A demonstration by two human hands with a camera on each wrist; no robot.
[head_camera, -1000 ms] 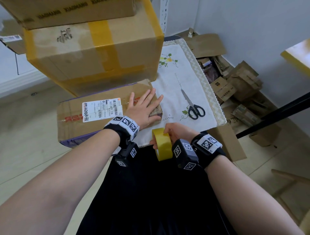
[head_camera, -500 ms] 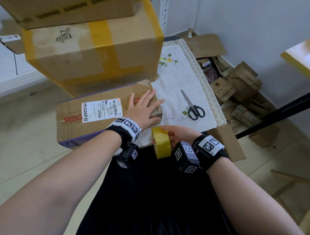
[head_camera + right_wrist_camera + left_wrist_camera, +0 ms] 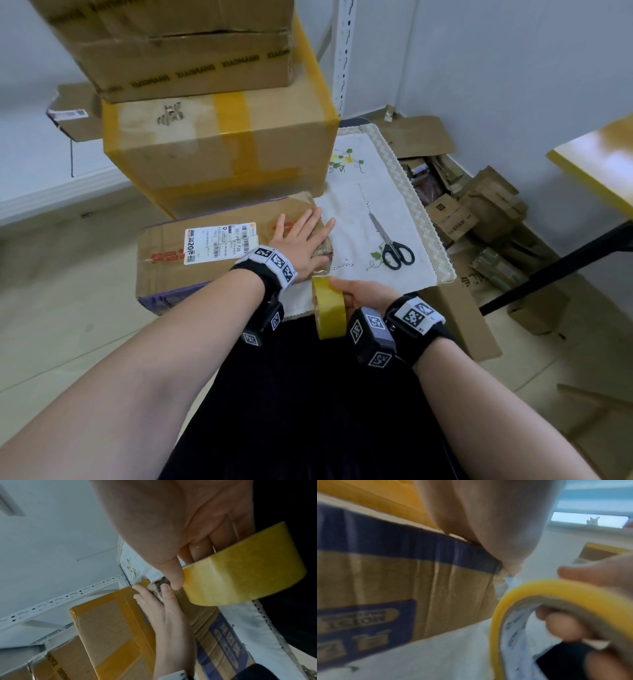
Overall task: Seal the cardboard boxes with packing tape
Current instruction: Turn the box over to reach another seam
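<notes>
— Left hand [image 3: 301, 241]: what's it doing?
— Lying flat, fingers straight and spread, pressing the right end of the flat cardboard box [image 3: 205, 246] with the shipping label [image 3: 219, 241].
— And the right hand [image 3: 363, 296]?
— Grasping the yellow tape roll [image 3: 329, 308], fingers through its core, thumb on the outer rim, just off the near edge of the embroidered cloth [image 3: 370, 219]. A short strip runs from the roll to the box's near right corner.
— Anything else?
— Scissors [image 3: 390, 245] lie near the cloth's right edge; two taped boxes [image 3: 219, 144] are stacked behind the flat one.
</notes>
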